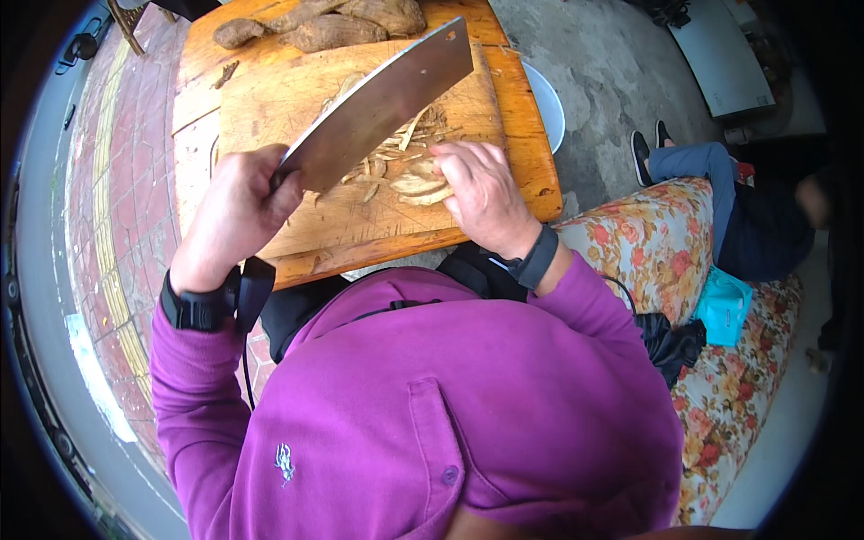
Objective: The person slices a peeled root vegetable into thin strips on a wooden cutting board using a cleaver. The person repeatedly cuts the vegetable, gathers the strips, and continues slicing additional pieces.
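My left hand grips the handle of a broad cleaver. Its blade is raised and slants up to the right over a wooden cutting board. Pale slices of a root lie overlapping on the board's right half, and the fingers of my right hand hold their right edge. Thin cut strips are scattered under and beside the blade, which hides part of the pile. Whole brown roots rest at the far side of the board.
The board lies on a wooden table. A pale basin stands beyond the table's right edge. To my right, a person sits on a floral-covered sofa with a turquoise packet. Paving and a road run along the left.
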The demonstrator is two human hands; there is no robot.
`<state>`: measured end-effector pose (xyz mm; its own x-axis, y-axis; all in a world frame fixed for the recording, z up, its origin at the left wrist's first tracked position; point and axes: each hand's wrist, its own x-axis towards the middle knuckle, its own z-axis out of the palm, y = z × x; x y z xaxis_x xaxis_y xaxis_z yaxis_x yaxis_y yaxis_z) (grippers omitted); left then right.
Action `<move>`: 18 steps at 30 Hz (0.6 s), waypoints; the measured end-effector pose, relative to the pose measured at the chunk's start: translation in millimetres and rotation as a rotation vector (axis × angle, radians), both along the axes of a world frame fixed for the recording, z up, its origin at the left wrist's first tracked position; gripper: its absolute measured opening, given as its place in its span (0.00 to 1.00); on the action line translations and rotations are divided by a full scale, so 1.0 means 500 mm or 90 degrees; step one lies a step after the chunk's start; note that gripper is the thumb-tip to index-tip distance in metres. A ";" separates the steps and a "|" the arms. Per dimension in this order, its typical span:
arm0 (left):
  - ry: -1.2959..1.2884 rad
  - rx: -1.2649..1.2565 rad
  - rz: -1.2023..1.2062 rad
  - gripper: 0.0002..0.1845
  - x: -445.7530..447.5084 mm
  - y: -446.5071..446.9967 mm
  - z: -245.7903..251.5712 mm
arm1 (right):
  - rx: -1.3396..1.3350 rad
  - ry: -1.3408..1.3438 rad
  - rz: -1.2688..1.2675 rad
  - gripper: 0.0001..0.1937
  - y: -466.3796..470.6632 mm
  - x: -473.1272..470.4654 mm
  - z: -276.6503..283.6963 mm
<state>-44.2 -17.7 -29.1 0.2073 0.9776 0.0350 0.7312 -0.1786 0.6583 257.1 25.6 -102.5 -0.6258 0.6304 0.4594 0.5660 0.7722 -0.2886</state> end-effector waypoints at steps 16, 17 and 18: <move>-0.155 -0.086 0.097 0.09 -0.028 -0.031 -0.004 | -0.206 0.014 -0.023 0.14 0.079 0.025 0.044; -0.161 -0.085 0.113 0.09 -0.028 -0.032 -0.001 | -0.146 0.043 -0.020 0.14 0.083 0.028 0.047; -0.159 -0.078 0.102 0.09 -0.027 -0.033 0.002 | -0.132 0.031 -0.029 0.14 0.078 0.037 0.051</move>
<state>-57.7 -34.2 -28.0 0.0503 0.9972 -0.0546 0.5562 0.0175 0.8308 275.7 64.7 -76.7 -0.5748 0.7415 0.3461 0.5798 0.6675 -0.4672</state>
